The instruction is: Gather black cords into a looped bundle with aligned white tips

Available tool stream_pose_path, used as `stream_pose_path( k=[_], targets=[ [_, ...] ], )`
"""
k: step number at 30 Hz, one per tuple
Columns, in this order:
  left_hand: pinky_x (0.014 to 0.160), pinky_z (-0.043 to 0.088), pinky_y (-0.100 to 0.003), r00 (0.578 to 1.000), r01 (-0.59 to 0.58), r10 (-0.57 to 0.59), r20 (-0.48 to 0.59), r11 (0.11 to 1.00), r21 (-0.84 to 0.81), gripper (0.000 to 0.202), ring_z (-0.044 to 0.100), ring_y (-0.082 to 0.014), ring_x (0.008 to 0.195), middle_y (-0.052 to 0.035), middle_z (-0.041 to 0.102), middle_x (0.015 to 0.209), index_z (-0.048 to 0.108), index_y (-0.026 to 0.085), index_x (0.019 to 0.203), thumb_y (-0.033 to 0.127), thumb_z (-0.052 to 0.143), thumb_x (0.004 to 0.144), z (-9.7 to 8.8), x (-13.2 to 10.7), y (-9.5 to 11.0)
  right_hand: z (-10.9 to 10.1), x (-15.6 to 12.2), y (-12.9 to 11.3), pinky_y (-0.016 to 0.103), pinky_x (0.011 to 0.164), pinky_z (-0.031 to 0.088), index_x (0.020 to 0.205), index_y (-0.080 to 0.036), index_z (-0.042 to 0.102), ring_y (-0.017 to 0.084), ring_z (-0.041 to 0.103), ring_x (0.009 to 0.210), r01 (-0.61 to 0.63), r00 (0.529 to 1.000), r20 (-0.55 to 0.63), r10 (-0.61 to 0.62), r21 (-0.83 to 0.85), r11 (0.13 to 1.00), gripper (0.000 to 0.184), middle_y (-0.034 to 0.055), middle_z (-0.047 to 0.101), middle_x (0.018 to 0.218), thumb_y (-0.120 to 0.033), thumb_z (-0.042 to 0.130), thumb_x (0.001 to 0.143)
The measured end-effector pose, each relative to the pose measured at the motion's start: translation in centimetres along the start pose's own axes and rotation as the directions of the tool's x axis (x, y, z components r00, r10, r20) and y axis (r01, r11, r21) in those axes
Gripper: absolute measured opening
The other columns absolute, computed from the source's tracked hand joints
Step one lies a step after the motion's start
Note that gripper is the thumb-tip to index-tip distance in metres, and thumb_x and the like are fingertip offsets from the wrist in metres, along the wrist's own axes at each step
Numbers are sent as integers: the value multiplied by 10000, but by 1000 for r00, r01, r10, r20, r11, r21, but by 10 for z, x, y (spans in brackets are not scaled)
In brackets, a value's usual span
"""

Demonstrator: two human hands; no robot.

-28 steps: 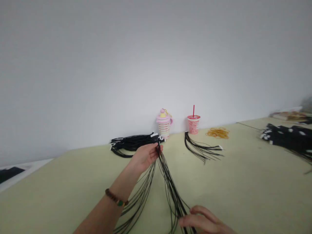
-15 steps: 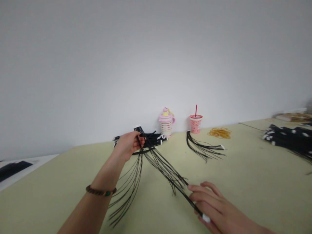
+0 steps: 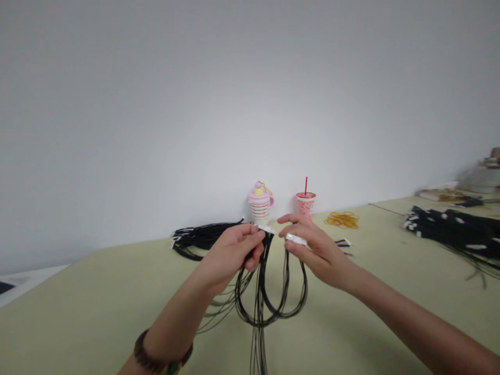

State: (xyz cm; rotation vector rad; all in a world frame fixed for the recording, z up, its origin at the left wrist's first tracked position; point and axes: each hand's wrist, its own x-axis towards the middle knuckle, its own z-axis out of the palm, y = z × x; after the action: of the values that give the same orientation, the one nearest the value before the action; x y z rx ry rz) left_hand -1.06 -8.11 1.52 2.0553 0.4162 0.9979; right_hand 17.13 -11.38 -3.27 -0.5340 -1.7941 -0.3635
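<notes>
My left hand [image 3: 230, 255] is closed round one end of a bundle of thin black cords [image 3: 261, 297] with white tags at the ends. My right hand [image 3: 318, 252] pinches the other tagged end, raised level with the left. Between the hands the cords hang in a loop above the pale green table [image 3: 371, 312], and several loose strands trail down toward me. A beaded bracelet [image 3: 162, 359] sits on my left wrist.
A pile of black cords [image 3: 203, 237] lies at the back by the wall. Beside it stand a pink lidded cup [image 3: 260, 203] and a pink cup with a red straw [image 3: 305, 202]. Yellow rubber bands [image 3: 342, 220] lie further right, more black cords [image 3: 453, 229] at far right.
My right hand lifted the far end of the cords off the table and brought it up beside my left hand, folding the bundle into a hanging loop. The left hand moved right and nearer.
</notes>
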Motion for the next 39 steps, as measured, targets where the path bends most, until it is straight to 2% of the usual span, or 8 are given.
stream_pose_path(
  k=[12, 15, 17, 20, 22, 25, 30, 39],
  targets=[
    [465, 372, -216, 974, -65, 178, -140, 812, 581, 239, 505, -119, 498, 15, 541, 624, 357, 203, 1007, 387, 374, 856, 9, 4, -14, 28, 7, 18, 156, 540, 331, 737, -108, 570, 32, 406, 567, -364, 913, 64, 402, 572, 735, 323, -28, 460, 596, -419, 508, 794],
    [709, 419, -311, 819, -195, 566, -93, 428, 883, 250, 538, -194, 836, -83, 566, 886, 423, 179, 1036, 312, 459, 827, 21, -5, -13, 20, 5, 24, 153, 509, 283, 731, -103, 573, 26, 370, 539, -407, 883, 29, 468, 543, 735, 332, -32, 434, 574, -427, 519, 783],
    [764, 398, -320, 697, -360, 702, 145, 168, 918, 136, 510, -192, 868, -85, 551, 902, 485, 167, 928, 219, 491, 802, 33, -12, -16, 15, 5, 29, 155, 509, 291, 744, -103, 576, 31, 377, 537, -426, 855, -34, 517, 523, 739, 350, -25, 443, 583, -446, 513, 779],
    [598, 388, -240, 587, -680, 521, 619, -97, 726, 71, 493, -127, 658, -8, 527, 677, 496, 167, 705, 174, 523, 771, 58, -16, -33, 10, 5, 40, 162, 505, 308, 737, -109, 584, 44, 393, 532, -433, 822, -162, 546, 446, 783, 374, -14, 462, 584, -471, 500, 776],
    [498, 363, -228, 502, -751, 493, 711, -160, 641, 162, 471, -116, 560, 21, 480, 563, 478, 165, 640, 247, 557, 754, 75, -15, -52, 9, 5, 44, 165, 506, 325, 723, -114, 587, 53, 411, 539, -425, 813, -213, 542, 418, 803, 379, -5, 479, 595, -479, 497, 773],
    [479, 382, -259, 567, -600, 581, 584, -194, 776, 103, 487, -151, 567, 3, 490, 583, 473, 161, 637, 119, 555, 684, 92, -11, -75, 9, 5, 45, 167, 497, 336, 721, -118, 599, 60, 425, 531, -431, 794, -265, 547, 389, 814, 382, -1, 489, 589, -485, 501, 764],
    [688, 496, -353, 752, -399, 584, 305, 36, 916, 239, 553, -240, 867, -123, 571, 923, 530, 117, 944, 143, 492, 709, 94, -13, -86, 9, 4, 38, 163, 483, 333, 716, -114, 611, 56, 425, 498, -444, 786, -304, 538, 329, 834, 377, -10, 472, 545, -474, 509, 755],
    [962, 410, -376, 829, -339, 480, 287, 23, 940, 773, 238, -337, 1285, -306, 204, 1373, 189, -119, 1313, 417, 398, 797, 86, -11, -101, 24, 0, 35, 175, 501, 320, 723, -110, 594, 60, 410, 525, -454, 804, -271, 529, 295, 841, 366, -1, 490, 583, -459, 494, 771]
  ],
)
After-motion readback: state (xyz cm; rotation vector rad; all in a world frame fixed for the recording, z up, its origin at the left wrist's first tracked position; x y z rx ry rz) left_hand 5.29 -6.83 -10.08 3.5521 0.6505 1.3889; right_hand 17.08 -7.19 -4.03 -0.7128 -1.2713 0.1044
